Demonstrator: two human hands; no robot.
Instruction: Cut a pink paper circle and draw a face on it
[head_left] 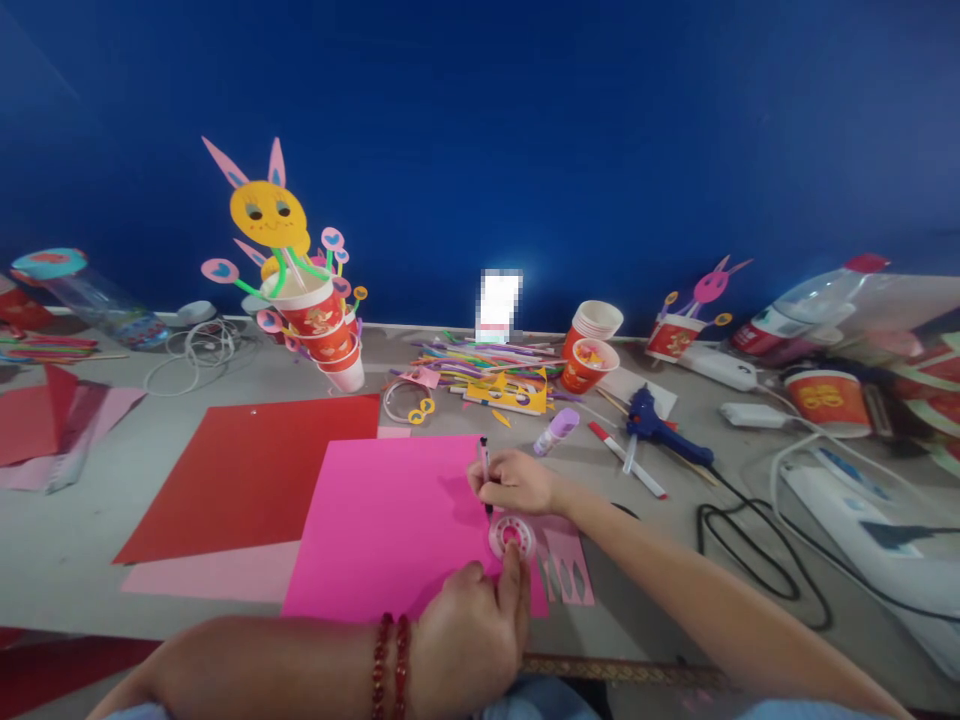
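A bright pink sheet of paper (pixel 390 510) lies in front of me. Near its right edge rests a small, clear, round tape roll (pixel 499 538) with an open centre. My left hand (pixel 469 625), with red beads at the wrist, presses the tape roll down with an extended finger; the other fingers are curled. Pinched upright in my right hand (pixel 517 483) is a black-capped pen (pixel 485 462), its tip on the paper at the roll's upper left rim. To the right, a pale pink sheet (pixel 574 560) with leaf-shaped cut-outs sticks out from underneath.
A red sheet (pixel 247 470) lies to the left. Behind are stacked red cups (pixel 322 335) with a paper rabbit figure, a pile of coloured pipe cleaners (pixel 450 362) and a purple glue stick (pixel 556 432). A blue glue gun (pixel 664 428) and its black cable lie right, near a red-and-white marker (pixel 630 460).
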